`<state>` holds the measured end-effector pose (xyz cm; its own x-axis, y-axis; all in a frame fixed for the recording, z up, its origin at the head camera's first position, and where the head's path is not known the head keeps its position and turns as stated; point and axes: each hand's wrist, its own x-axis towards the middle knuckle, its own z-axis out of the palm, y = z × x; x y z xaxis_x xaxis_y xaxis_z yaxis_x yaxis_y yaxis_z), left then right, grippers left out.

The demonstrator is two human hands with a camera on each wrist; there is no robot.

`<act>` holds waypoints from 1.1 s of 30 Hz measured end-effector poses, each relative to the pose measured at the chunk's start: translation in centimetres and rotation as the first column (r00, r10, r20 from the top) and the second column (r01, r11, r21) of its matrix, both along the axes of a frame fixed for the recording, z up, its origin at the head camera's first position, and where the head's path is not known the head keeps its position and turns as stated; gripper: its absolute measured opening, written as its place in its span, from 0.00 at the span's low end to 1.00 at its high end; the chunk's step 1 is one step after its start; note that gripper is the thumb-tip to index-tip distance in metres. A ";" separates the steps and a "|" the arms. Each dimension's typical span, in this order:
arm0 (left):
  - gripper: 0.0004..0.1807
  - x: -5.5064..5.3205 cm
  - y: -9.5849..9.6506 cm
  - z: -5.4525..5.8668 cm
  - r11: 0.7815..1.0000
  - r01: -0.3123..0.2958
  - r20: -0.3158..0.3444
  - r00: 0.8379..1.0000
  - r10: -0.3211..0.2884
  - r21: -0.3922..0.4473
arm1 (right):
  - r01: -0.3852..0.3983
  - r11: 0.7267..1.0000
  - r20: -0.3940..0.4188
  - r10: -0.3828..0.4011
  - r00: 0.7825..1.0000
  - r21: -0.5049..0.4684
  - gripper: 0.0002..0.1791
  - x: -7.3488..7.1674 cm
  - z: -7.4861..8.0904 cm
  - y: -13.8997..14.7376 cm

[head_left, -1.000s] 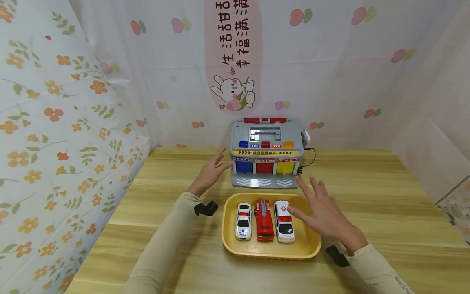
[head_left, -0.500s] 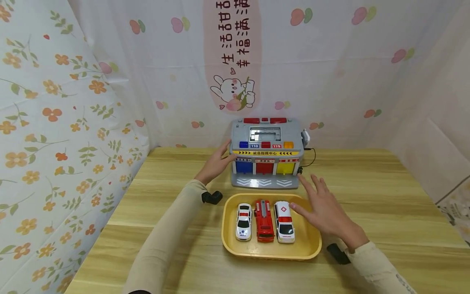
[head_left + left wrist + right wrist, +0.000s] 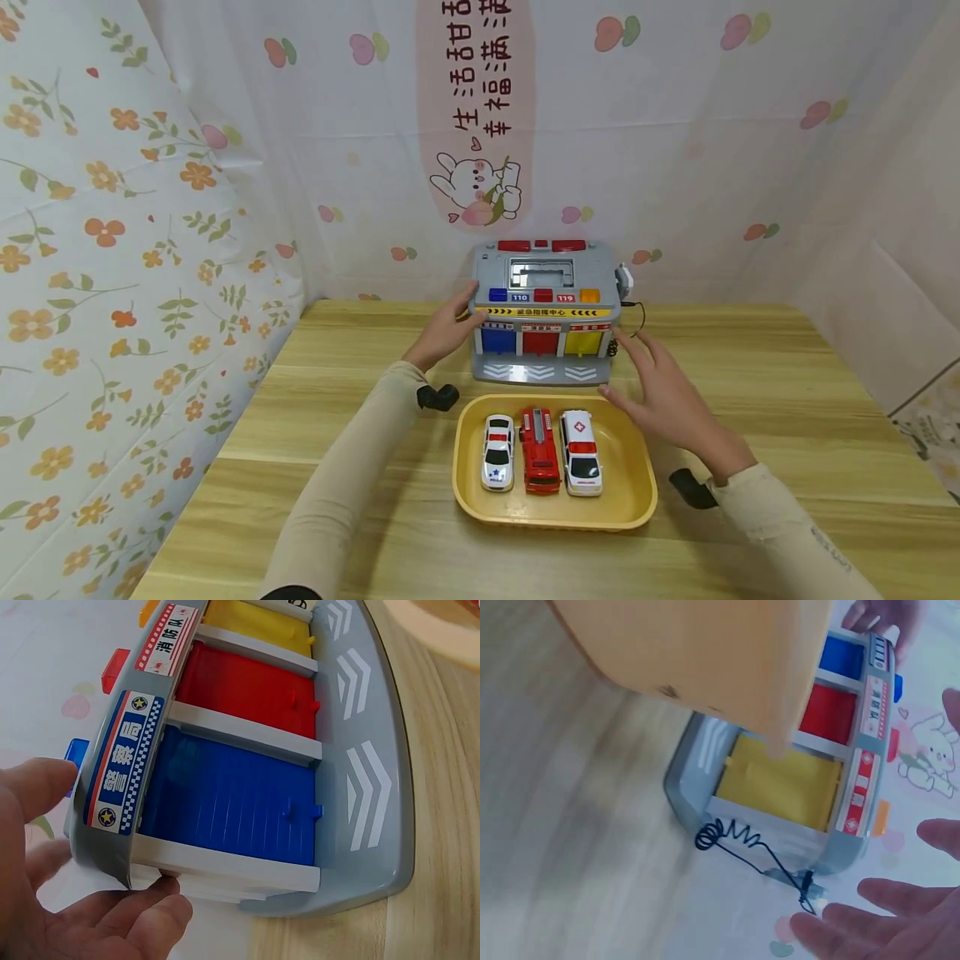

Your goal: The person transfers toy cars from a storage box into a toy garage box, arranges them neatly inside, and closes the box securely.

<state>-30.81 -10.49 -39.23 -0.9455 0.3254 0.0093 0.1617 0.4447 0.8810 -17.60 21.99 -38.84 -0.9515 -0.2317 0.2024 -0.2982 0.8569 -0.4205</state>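
A grey toy emergency station (image 3: 543, 375) with blue, red and yellow garage doors stands at the back of the table. My left hand (image 3: 444, 329) holds its left end; in the left wrist view the thumb (image 3: 41, 784) lies by the blue light, with curled fingers (image 3: 154, 919) under the roof's edge. My right hand (image 3: 671, 400) hovers with spread fingers beside the station's right end, above the basket's right corner. On that end, a coiled black cord (image 3: 735, 832) hangs from the station. Nothing is in the right hand.
In front of the station is a yellow plastic basket (image 3: 555, 523). Inside it lie a white police car (image 3: 497, 454), a red fire truck (image 3: 540, 454) and a white ambulance (image 3: 581, 454). Patterned cloth (image 3: 360, 150) hangs behind the wooden table (image 3: 315, 367).
My left hand has moved right and come onto the station's left end. The right hand has shifted up and away from the ambulance, toward the station's right side.
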 end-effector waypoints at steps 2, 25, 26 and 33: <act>0.36 0.0 0.0 0.0 1.000 -0.006 -0.008 1.000 0.005 -0.020 | -0.016 1.000 -0.019 0.015 1.000 -0.026 0.45 -0.5 0.3 0.0; 0.29 -0.3 0.4 0.4 0.987 -0.034 0.162 0.987 0.008 0.159 | -0.101 0.965 -0.051 0.091 0.995 -0.241 0.27 -7.8 2.9 1.2; 0.29 -0.3 0.4 0.5 0.985 -0.046 0.172 0.985 0.017 0.164 | -0.099 0.963 -0.049 0.089 0.995 -0.249 0.26 -8.1 3.0 1.1; 0.28 -0.3 0.5 0.7 0.980 -0.110 0.218 0.973 0.073 0.165 | -0.078 0.974 -0.037 0.072 0.997 -0.213 0.21 -9.7 3.5 0.4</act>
